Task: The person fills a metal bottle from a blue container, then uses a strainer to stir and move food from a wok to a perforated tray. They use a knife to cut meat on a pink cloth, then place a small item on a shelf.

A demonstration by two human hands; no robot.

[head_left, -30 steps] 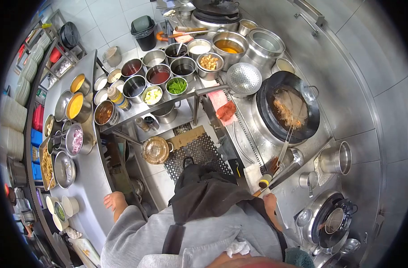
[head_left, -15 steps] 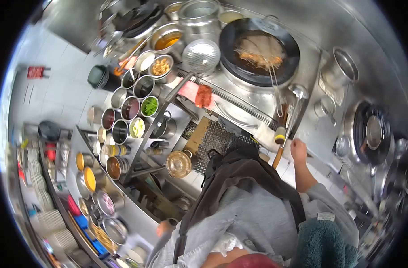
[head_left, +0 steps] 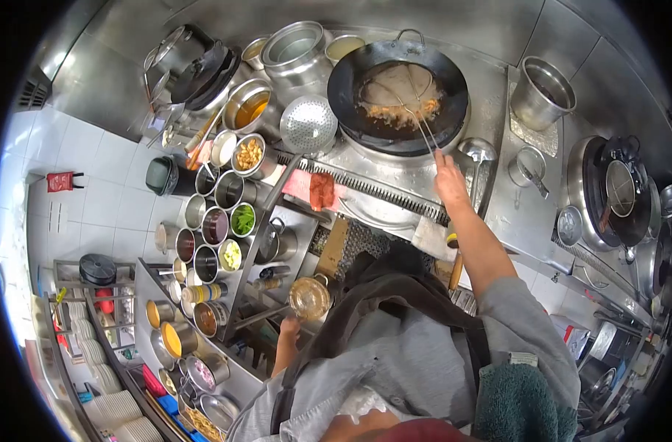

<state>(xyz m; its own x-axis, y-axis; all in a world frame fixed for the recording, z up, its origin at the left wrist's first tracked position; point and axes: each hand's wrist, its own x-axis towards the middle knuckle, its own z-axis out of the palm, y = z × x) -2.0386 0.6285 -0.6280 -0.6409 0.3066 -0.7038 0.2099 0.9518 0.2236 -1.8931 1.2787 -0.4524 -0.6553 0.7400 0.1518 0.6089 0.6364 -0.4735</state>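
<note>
My right hand (head_left: 451,180) is closed around the handle end of a wire strainer (head_left: 424,127). The strainer's wire head lies in the black wok (head_left: 343,110) on the stove, over frothy oil and golden-brown frying food (head_left: 393,114). My left hand (head_left: 289,331) hangs low at my side, just below a gold-coloured round pot (head_left: 310,297). Its fingers are small and partly hidden, so I cannot make out their pose. Beside the wok sits a perforated ladle (head_left: 308,124). A steel ladle (head_left: 477,150) rests to the right of my right hand.
Steel containers of ingredients stand at left, among them green vegetables (head_left: 242,219) and a brown nut-like food (head_left: 248,154). A red cloth (head_left: 322,191) hangs at the stove's front rail. A tall pot (head_left: 543,94) and a second wok (head_left: 597,188) are on the right.
My right hand has moved up and forward from beside the stove's front onto the strainer's handle. The strainer's handle has swung up and left. My left hand has come up slightly beside the gold-coloured pot.
</note>
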